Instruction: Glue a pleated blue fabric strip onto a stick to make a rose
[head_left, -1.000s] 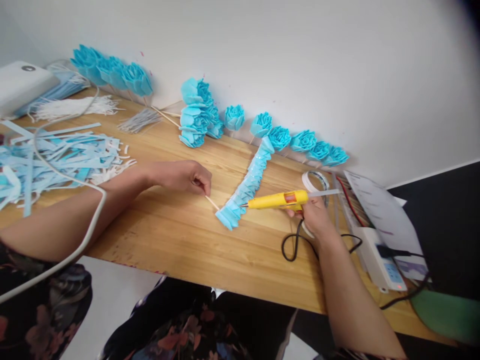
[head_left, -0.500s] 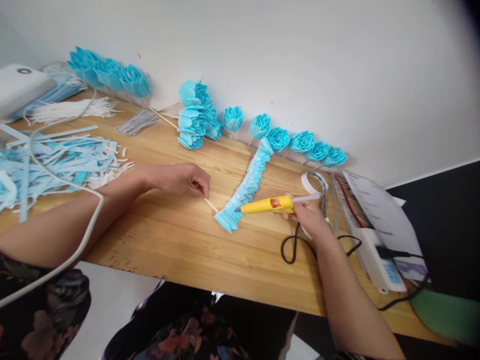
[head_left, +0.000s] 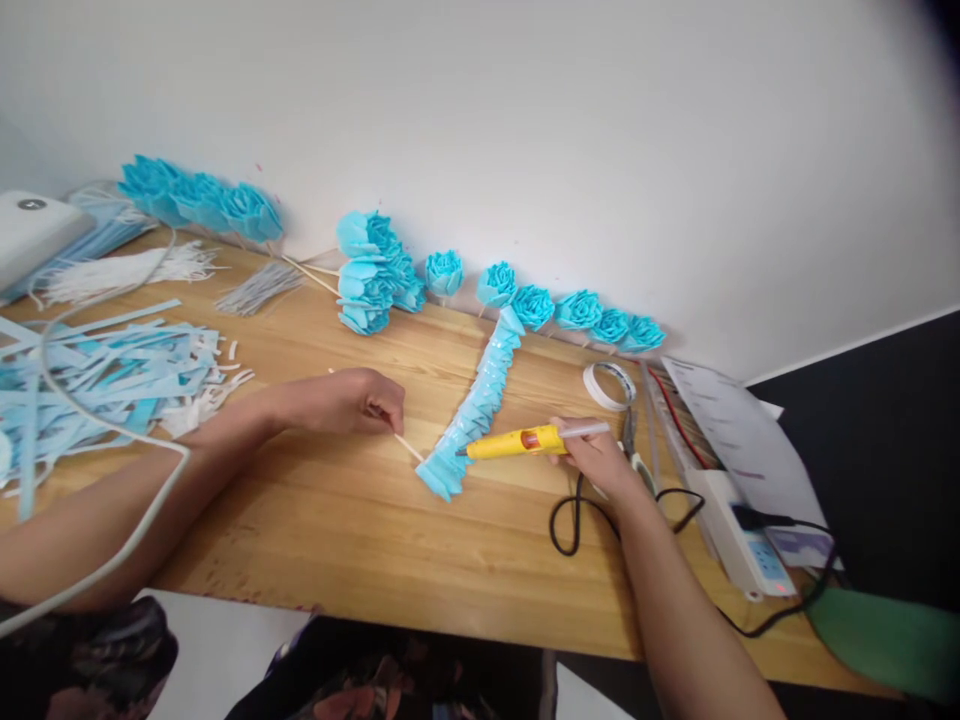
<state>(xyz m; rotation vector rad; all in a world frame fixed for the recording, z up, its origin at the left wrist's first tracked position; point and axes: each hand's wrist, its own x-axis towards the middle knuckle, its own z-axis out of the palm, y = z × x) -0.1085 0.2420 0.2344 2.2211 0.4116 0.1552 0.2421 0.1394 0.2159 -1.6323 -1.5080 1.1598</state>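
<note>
A pleated light-blue strip (head_left: 480, 395) lies at a slant across the wooden table, with shiny spots along it. My left hand (head_left: 358, 402) is closed in a pinch on a thin wooden stick (head_left: 409, 448), whose tip meets the near end of the strip. In my right hand (head_left: 596, 457) is a yellow glue gun (head_left: 514, 441) with a clear glue stick out of its back. Its nozzle points left, at or just above the strip's near end; whether it touches I cannot tell. A black cord (head_left: 577, 515) loops below that hand.
Several blue paper-like flowers (head_left: 579, 310) line the wall. Blue and white strips (head_left: 97, 385) are heaped at left, near grey wires (head_left: 259, 288) and a white device (head_left: 37, 235). A white cable (head_left: 112, 430) crosses over my left arm. A tape roll (head_left: 609, 386) and power strip (head_left: 750, 540) stand at right.
The whole view has shifted, so the table sits lower in the picture. Both hands keep their holds, and the glue gun's nozzle stays close to the strip's near end.
</note>
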